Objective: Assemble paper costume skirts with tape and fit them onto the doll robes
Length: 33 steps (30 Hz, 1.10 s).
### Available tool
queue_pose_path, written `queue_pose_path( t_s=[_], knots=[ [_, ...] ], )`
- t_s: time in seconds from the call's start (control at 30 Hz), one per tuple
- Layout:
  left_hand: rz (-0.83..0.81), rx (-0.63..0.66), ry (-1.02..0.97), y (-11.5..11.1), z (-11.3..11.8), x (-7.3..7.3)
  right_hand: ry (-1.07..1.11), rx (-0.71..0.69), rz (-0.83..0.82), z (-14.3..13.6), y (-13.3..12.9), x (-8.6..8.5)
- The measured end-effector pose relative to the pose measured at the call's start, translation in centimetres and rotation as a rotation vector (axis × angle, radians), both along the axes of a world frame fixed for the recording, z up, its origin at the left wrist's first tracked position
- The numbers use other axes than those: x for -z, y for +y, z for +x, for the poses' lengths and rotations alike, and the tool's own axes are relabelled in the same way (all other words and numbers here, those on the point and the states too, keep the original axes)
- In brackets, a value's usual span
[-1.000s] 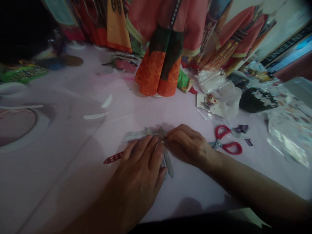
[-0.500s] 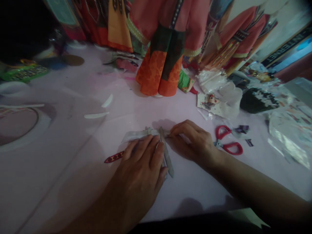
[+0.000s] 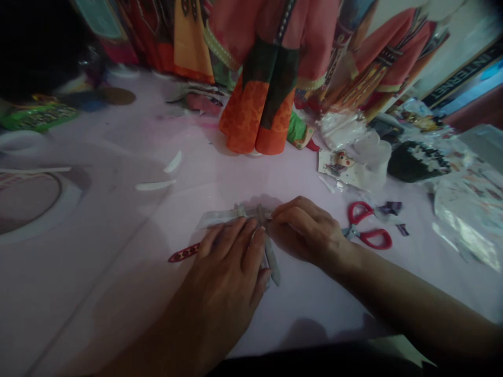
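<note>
My left hand [image 3: 231,262] lies flat, palm down, over a grey strip piece [image 3: 220,217] on the pink table, its fingers stretched and close together. From under it a dark red patterned strip [image 3: 184,253] sticks out to the left. A narrow grey strip [image 3: 272,262] runs down past my left fingertips. My right hand [image 3: 302,228] is closed in a pinch at the upper part of that narrow strip; what is between its fingertips is too small to make out. Red-handled scissors [image 3: 375,238] lie just right of my right hand.
A doll figure in an orange and green skirt [image 3: 255,115] stands behind my hands. White curved scraps [image 3: 155,186] lie left, near a roll of tape [image 3: 66,204]. Plastic bags [image 3: 467,220] and a dark green bundle [image 3: 416,161] are on the right.
My right hand has moved slightly left, and its fingertips now cover part of the narrow grey strip. My left hand has stayed in place.
</note>
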<state>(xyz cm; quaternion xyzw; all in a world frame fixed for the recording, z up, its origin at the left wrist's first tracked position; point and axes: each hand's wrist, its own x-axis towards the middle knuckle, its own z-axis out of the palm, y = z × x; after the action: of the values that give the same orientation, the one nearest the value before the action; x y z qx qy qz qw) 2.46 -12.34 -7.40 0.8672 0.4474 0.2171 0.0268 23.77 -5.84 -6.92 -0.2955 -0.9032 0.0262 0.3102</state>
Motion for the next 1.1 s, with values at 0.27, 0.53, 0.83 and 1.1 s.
queue_pose_path(
  t_s=[0.27,0.53,0.83,1.1],
  knots=[
    [0.004,0.002,-0.005,0.0,0.0,0.0,-0.053,-0.006,-0.019,0.3,0.0,0.3],
    [0.01,0.003,-0.014,0.0,0.0,0.0,-0.046,0.004,-0.017,0.0,0.1,0.0],
    [0.002,0.004,-0.029,0.1,0.1,-0.2,0.083,0.133,-0.034,-0.2,0.2,-0.5],
    [0.004,0.0,-0.032,0.1,0.0,-0.2,0.059,0.084,0.004,-0.7,0.1,-0.7]
  ],
)
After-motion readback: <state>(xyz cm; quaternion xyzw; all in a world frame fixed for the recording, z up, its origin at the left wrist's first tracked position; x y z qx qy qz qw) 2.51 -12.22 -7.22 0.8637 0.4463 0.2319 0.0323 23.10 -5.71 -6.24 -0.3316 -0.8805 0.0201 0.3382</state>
